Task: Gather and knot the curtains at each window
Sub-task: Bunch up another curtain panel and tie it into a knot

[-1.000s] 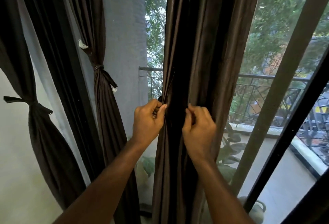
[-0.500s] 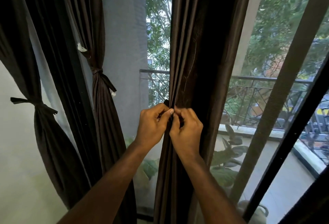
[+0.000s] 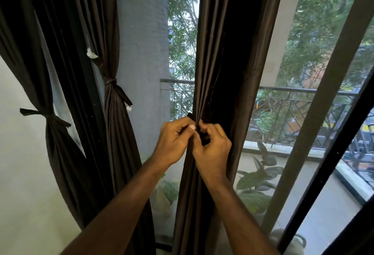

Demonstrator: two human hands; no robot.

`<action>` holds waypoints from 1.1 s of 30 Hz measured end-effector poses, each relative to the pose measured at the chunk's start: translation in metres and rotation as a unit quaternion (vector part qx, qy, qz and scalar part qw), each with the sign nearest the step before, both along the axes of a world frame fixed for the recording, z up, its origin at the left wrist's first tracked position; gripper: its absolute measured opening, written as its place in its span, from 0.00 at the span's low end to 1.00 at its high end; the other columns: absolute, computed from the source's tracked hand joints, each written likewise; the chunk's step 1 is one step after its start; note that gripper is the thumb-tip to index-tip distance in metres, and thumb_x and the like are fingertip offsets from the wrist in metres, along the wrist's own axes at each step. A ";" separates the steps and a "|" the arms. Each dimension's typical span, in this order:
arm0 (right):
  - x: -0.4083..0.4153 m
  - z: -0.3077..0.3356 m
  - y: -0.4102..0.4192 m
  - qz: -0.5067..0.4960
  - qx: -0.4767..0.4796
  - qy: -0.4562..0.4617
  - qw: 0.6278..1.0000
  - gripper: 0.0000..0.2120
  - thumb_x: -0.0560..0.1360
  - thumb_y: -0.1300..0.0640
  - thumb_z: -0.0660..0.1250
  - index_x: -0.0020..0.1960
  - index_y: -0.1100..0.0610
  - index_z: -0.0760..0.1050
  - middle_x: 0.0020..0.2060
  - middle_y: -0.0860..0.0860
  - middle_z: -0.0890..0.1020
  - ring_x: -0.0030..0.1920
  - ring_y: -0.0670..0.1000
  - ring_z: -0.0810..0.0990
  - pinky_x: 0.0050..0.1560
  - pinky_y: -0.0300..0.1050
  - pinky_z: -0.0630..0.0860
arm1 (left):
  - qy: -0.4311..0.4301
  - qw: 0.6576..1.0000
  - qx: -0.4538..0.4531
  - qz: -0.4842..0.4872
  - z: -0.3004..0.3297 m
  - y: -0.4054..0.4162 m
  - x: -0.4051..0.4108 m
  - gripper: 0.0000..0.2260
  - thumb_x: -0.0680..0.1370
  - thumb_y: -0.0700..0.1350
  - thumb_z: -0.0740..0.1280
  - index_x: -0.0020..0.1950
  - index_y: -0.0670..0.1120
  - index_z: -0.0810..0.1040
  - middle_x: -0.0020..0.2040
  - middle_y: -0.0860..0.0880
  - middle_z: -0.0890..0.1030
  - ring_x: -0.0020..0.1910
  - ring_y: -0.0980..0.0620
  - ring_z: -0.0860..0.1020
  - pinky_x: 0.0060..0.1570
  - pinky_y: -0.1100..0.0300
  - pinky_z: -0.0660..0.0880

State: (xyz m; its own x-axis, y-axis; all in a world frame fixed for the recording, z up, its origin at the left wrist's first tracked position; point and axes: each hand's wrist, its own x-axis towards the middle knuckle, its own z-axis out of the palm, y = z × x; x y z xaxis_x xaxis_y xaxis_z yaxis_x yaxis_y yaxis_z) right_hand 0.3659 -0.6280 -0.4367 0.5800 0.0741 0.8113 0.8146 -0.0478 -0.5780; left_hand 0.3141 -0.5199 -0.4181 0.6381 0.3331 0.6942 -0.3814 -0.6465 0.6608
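1. The long dark brown satin curtain (image 3: 226, 72) is hanging ungathered at the middle of the window.
2. The left hand (image 3: 174, 141) is pinching its left-edge folds, fingers curled.
3. The right hand (image 3: 212, 149) is gripping the same folds, touching the left, fingers curled.
4. Two knotted dark curtains (image 3: 115, 113) are hanging to the left.
5. A black metal balcony railing (image 3: 303, 92) is showing beyond the glass.

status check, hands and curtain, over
Left hand and right hand both pinching middle curtain folds. Not yet knotted. Two curtains at left already tied. Nothing in the way.
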 end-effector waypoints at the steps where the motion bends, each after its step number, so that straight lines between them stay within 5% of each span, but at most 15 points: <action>1: -0.001 0.000 0.000 -0.008 0.002 -0.005 1.000 0.03 0.74 0.65 0.73 0.48 0.62 0.82 0.43 0.51 0.82 0.43 0.51 0.82 0.44 0.42 0.78 | 0.001 1.000 0.004 0.003 0.002 0.000 0.000 0.10 0.79 0.42 0.64 0.41 0.42 0.81 0.35 0.47 0.80 0.35 0.43 0.79 0.36 0.41 0.78; 7: -0.004 -0.005 0.001 -0.036 -0.019 -0.016 0.999 0.05 0.75 0.69 0.70 0.42 0.62 0.78 0.37 0.46 0.72 0.36 0.48 0.72 0.39 0.36 0.66 | -0.031 0.991 0.048 0.118 0.014 -0.014 0.004 0.20 0.77 0.57 0.70 0.32 0.45 0.79 0.26 0.50 0.77 0.27 0.49 0.77 0.29 0.49 0.74; 13: -0.001 -0.006 -0.009 0.003 -0.061 -0.036 0.997 0.09 0.76 0.68 0.69 0.53 0.60 0.84 0.43 0.51 0.82 0.43 0.50 0.81 0.45 0.46 0.80 | -0.022 0.980 0.072 0.183 0.011 -0.013 0.013 0.16 0.78 0.49 0.66 0.31 0.48 0.72 0.25 0.51 0.73 0.24 0.51 0.72 0.26 0.49 0.72; 18: -0.015 -0.010 -0.051 -0.072 -0.016 -0.119 0.990 0.08 0.73 0.69 0.72 0.51 0.62 0.83 0.48 0.54 0.80 0.49 0.54 0.79 0.53 0.42 0.75 | -0.041 0.974 0.114 0.192 0.004 -0.004 0.017 0.13 0.80 0.47 0.63 0.35 0.49 0.70 0.27 0.50 0.72 0.25 0.49 0.72 0.25 0.51 0.70; 22: -0.002 -0.006 -0.075 -0.135 0.056 -0.007 0.989 0.17 0.74 0.62 0.77 0.60 0.62 0.77 0.56 0.56 0.73 0.57 0.51 0.73 0.59 0.35 0.70 | -0.061 0.975 0.116 0.177 0.001 -0.005 0.019 0.13 0.80 0.46 0.64 0.36 0.51 0.67 0.27 0.54 0.67 0.24 0.50 0.69 0.24 0.53 0.68; 24: 0.007 -0.006 -0.076 -0.129 0.058 0.034 0.989 0.17 0.75 0.63 0.75 0.61 0.63 0.76 0.53 0.55 0.77 0.53 0.48 0.75 0.56 0.30 0.69 | -0.059 0.977 0.112 0.171 -0.002 -0.005 0.022 0.14 0.81 0.47 0.64 0.35 0.52 0.66 0.27 0.54 0.65 0.24 0.49 0.67 0.23 0.48 0.69; 27: 0.016 -0.013 -0.059 -0.109 0.010 0.008 0.994 0.07 0.79 0.64 0.69 0.56 0.60 0.80 0.47 0.51 0.81 0.47 0.49 0.79 0.50 0.41 0.75 | -0.059 0.982 0.106 0.145 -0.004 -0.010 0.028 0.15 0.81 0.49 0.63 0.35 0.49 0.68 0.27 0.51 0.67 0.25 0.45 0.70 0.25 0.45 0.71; 30: 0.021 -0.018 -0.043 -0.085 -0.035 -0.032 0.995 0.07 0.81 0.62 0.67 0.57 0.58 0.81 0.48 0.51 0.82 0.48 0.52 0.81 0.51 0.47 0.78 | -0.056 0.985 0.110 0.123 -0.006 -0.012 0.029 0.15 0.81 0.50 0.62 0.36 0.46 0.72 0.27 0.47 0.71 0.26 0.44 0.72 0.26 0.44 0.71; 33: 0.034 -0.018 -0.044 -0.134 0.051 0.070 0.987 0.10 0.79 0.64 0.68 0.59 0.58 0.82 0.48 0.53 0.83 0.46 0.52 0.82 0.48 0.54 0.81 | -0.059 0.983 0.112 0.130 -0.006 -0.002 0.024 0.16 0.81 0.50 0.63 0.37 0.44 0.75 0.28 0.48 0.72 0.26 0.45 0.73 0.26 0.45 0.72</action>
State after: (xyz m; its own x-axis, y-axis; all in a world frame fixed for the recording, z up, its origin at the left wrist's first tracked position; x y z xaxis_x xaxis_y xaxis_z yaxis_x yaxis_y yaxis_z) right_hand 0.4003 -0.6717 -0.4550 0.6751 -0.1742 0.7168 0.6921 -0.1866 -0.6972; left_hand 0.3386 -0.5217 -0.4236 0.4611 0.3050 0.8333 -0.2492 -0.8568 0.4515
